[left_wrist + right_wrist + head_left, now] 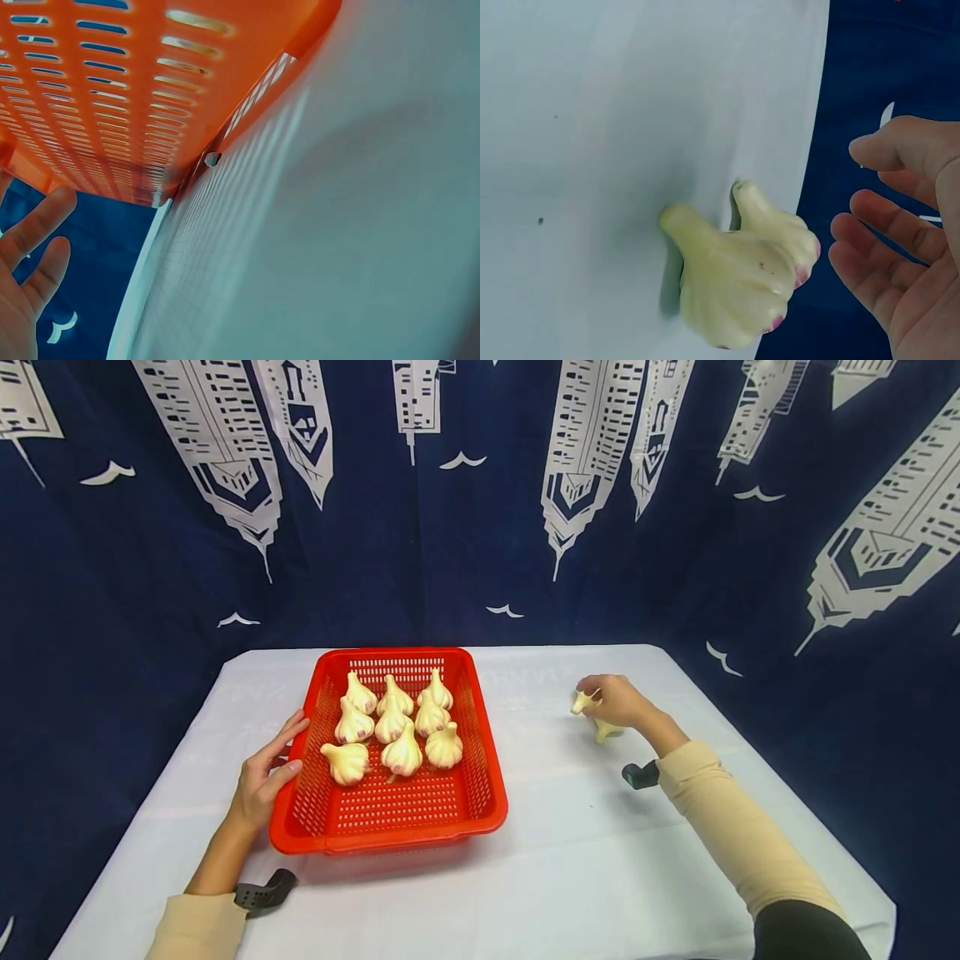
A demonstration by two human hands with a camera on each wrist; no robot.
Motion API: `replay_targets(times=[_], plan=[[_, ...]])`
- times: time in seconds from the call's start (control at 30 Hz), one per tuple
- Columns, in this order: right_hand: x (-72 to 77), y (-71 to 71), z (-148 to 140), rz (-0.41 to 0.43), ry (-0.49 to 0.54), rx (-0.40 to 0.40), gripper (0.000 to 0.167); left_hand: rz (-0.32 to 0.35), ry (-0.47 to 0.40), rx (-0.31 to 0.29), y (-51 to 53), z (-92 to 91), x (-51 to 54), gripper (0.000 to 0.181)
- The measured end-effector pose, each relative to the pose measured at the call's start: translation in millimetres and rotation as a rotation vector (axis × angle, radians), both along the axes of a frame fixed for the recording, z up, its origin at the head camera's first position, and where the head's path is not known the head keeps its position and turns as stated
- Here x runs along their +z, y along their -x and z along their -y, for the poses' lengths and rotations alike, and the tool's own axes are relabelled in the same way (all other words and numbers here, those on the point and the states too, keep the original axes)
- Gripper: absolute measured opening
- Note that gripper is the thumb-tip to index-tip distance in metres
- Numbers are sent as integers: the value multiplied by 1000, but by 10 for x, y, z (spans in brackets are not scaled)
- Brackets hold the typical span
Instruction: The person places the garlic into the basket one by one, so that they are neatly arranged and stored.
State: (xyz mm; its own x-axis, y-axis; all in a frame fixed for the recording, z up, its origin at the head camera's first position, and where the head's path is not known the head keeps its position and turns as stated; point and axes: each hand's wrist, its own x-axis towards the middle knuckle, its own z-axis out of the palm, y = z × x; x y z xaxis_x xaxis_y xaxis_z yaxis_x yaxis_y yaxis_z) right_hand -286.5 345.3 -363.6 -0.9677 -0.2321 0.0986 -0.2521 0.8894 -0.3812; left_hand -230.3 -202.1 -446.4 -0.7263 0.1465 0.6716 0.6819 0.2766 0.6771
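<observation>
A red plastic basket [405,839] with slotted walls stands on the table, and several garlic bulbs [402,753] sit inside it. My left hand [262,781] is at the basket's left side, its fingers [45,217] extended and spread along the wall. Two more garlic bulbs lie on the cloth to the right: a nearer one [735,281] and a farther one [778,234]. Over them is my right hand [617,702], partly covering both in the head view. The right wrist view shows its fingers loosely bent, with nothing between thumb and fingertips.
A white cloth [570,877] covers the table. Behind and beside it hangs a dark blue curtain [465,543] printed with white buildings. Dark wrist-worn devices sit on the left wrist [266,892] and the right wrist [641,775].
</observation>
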Motion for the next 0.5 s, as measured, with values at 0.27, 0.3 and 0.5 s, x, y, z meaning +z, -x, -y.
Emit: replay_targets(times=[0.27,0.3,0.5], plan=[[-31,-25,-102,-18,-47,-16,47,10,27,7,-1,0,19,52],[-35,-26,-119,-26,-63,-11,47,12,26,8,-3,-1,17,52],[-69,-12,-236,-26,-108,-30,48,5,18,6,3,0,14,52]])
